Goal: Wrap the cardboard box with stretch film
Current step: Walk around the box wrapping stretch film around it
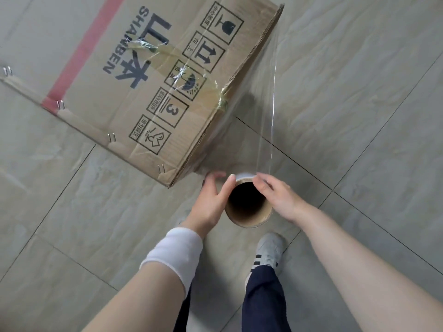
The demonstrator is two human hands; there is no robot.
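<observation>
Right now you hold the stretch film roll (251,222) upright between both hands, just off the near corner of the cardboard box (134,92). You look straight down its round brown cardboard core, dark and hollow inside. Your left hand (211,200) curls round the roll's left side, thumb laid along the rim. Your right hand (278,197) wraps the right side with bent fingers, their tips on the top edge. A clear, glossy sheet of film (259,116) runs taut from the roll to the box's right face, its edge catching light as a thin bright line. Crinkled film also clings across the printed top panel.

The box is corrugated, matte brown, rectangular, with black handling symbols, a red stripe (81,51) and metal staples (61,104) along one seam. It sits on a smooth grey tiled floor (359,92). A soft white wristband (175,250) circles your left forearm, and a pale shoe (268,250) shows below the roll.
</observation>
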